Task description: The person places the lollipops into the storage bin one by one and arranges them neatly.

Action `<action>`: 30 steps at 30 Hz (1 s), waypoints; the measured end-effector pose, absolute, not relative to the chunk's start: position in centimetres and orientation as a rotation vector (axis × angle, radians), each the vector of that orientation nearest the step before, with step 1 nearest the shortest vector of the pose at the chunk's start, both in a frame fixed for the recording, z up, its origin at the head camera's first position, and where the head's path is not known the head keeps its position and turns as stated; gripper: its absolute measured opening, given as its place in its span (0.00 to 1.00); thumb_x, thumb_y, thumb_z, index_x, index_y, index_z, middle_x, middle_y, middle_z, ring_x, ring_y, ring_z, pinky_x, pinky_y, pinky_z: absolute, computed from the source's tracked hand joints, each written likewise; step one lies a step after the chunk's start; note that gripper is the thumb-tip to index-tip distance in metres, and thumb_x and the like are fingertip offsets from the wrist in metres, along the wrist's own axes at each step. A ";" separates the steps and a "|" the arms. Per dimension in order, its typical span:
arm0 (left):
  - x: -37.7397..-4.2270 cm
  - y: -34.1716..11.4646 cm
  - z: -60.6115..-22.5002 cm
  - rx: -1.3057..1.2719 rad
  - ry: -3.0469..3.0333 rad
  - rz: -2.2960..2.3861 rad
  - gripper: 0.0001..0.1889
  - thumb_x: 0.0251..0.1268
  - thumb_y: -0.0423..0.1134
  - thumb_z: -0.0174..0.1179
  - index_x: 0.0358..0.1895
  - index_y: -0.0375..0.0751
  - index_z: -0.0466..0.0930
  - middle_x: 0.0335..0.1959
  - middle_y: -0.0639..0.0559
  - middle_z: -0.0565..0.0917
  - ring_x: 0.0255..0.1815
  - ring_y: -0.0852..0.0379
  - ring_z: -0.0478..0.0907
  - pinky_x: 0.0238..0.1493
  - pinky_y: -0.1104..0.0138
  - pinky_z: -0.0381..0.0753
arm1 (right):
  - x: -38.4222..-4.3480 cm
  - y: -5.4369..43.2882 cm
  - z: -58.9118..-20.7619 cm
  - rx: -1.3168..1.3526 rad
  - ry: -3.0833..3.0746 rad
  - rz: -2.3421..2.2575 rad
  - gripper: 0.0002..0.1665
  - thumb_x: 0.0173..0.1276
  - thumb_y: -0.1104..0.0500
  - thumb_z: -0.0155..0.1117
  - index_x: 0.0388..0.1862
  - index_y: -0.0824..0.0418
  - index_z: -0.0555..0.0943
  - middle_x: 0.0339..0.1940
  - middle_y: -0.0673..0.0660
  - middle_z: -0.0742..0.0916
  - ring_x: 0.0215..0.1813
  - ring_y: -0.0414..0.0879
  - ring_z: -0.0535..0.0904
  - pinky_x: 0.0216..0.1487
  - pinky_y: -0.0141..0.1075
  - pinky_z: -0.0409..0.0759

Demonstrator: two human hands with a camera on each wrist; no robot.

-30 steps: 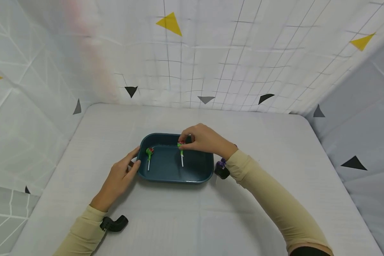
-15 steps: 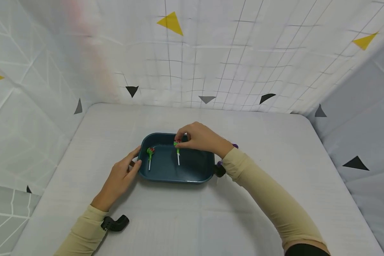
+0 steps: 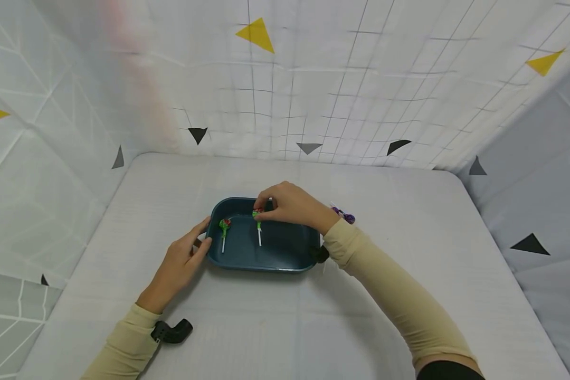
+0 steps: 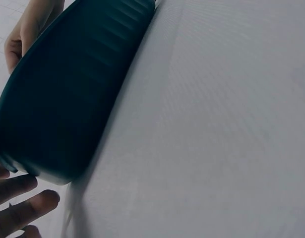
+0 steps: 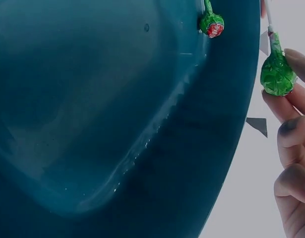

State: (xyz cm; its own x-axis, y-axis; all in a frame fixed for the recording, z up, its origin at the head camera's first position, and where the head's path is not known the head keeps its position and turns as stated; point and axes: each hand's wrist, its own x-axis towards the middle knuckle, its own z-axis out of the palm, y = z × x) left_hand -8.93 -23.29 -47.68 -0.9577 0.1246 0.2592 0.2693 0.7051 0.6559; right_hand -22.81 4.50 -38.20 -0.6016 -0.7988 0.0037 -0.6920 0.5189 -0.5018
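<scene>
My right hand [image 3: 294, 205] pinches a green-wrapped lollipop [image 3: 259, 226] by its head between thumb and fingers, white stick hanging down over the dark teal tray [image 3: 275, 265]. In the right wrist view this lollipop [image 5: 277, 74] appears beside the tray's rim, its wrapper green. A second green and red lollipop [image 3: 225, 225] lies inside the tray near the left end, stick toward me. My left hand [image 3: 173, 266] touches the tray's left end with extended fingers and thumb. The left wrist view shows those fingers [image 4: 23, 213] close against the tray's outer wall [image 4: 58, 124].
Purple-wrapped lollipops [image 3: 344, 215] lie on the white-covered table [image 3: 385, 295] right of the tray, partly hidden by my right forearm. A black wrist camera [image 3: 173, 332] juts out from my left sleeve. White patterned curtains surround the table.
My right hand has moved left over the tray with the lollipop, toward the one lying there. More of the purple lollipops shows behind the wrist. My left hand keeps its place.
</scene>
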 end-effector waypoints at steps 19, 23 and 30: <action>-8.8 -23.3 -47.6 -0.319 -2.730 -1.109 0.27 0.83 0.42 0.52 0.80 0.42 0.64 0.62 0.41 0.83 0.37 0.57 0.79 0.34 0.67 0.75 | -23.4 2.6 -39.8 -1.269 2.510 -0.684 0.10 0.68 0.49 0.75 0.45 0.50 0.90 0.43 0.45 0.92 0.36 0.38 0.82 0.41 0.33 0.80; -8.9 -23.3 -47.7 -0.305 -2.745 -1.114 0.28 0.83 0.44 0.51 0.80 0.45 0.63 0.64 0.42 0.83 0.38 0.57 0.80 0.35 0.66 0.76 | -23.4 2.3 -39.9 -1.271 2.511 -0.664 0.11 0.68 0.48 0.75 0.45 0.51 0.90 0.42 0.46 0.92 0.38 0.38 0.83 0.43 0.34 0.81; -8.8 -23.3 -47.6 -0.300 -2.754 -1.114 0.28 0.84 0.47 0.50 0.81 0.48 0.62 0.65 0.43 0.82 0.39 0.57 0.80 0.36 0.66 0.77 | -23.3 1.4 -40.2 -1.258 2.502 -0.624 0.12 0.68 0.48 0.75 0.46 0.51 0.90 0.43 0.46 0.91 0.46 0.39 0.85 0.49 0.37 0.83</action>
State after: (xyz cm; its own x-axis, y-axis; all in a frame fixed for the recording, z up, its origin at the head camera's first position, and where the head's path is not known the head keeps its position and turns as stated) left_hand -8.80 -23.35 -47.59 -0.9678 0.1261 0.2177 0.2420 0.7035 0.6683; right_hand -23.34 1.44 -40.23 -0.5856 -0.8092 -0.0477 -0.6922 0.5298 -0.4902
